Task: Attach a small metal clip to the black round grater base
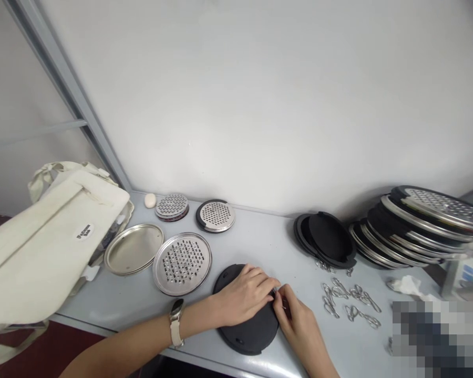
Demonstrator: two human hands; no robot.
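A round black plastic lid [256, 333] with small slots near its rim lies at the table's front. My left hand [246, 295] rests across it with fingers bent, holding it down; the fingertips reach its right edge. There my right hand [294, 317] is closed in a pinch, close to the left fingertips. A thin shiny metal bit shows between the right fingers, mostly hidden. Several bent wire clips [333, 294] lie in loose clusters to the right. Left of the lid is a round metal grater plate [182, 264].
Plain metal discs [134, 249] lie beside a cream bag [51, 247]. Smaller round graters [216, 215] sit along the wall, near a pale round object [150, 200]. More black lids [329, 239] and a tall leaning stack of large graters [413, 226] stand at right, with crumpled tissue [405, 285].
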